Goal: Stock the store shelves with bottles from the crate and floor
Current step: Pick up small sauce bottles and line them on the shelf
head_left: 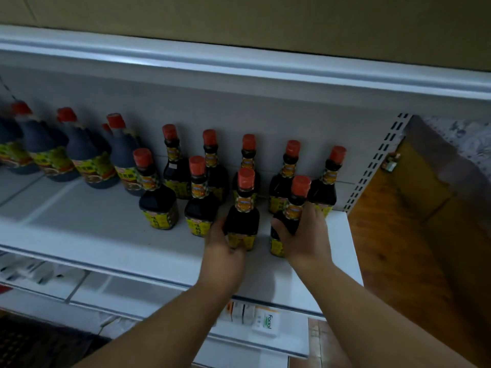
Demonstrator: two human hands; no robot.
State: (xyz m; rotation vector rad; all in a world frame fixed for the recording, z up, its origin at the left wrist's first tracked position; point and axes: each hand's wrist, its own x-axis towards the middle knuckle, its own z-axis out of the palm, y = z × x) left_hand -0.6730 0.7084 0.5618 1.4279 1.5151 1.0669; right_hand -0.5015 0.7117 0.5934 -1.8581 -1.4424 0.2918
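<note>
the left hand (pixel 221 244) and right hand (pixel 305 235) each have fingers clamped round a dark bottle (pixel 243 216) at lower centre, on the white shelf (pixel 106 235); a nudge could topple the close-packed back row (pixel 248 160).

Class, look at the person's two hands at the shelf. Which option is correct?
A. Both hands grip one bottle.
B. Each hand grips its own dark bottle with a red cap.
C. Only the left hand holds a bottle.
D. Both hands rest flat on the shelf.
B: the left hand wraps round one red-capped bottle, and the right hand wraps round a second bottle beside it, at the front of the white shelf.
</note>
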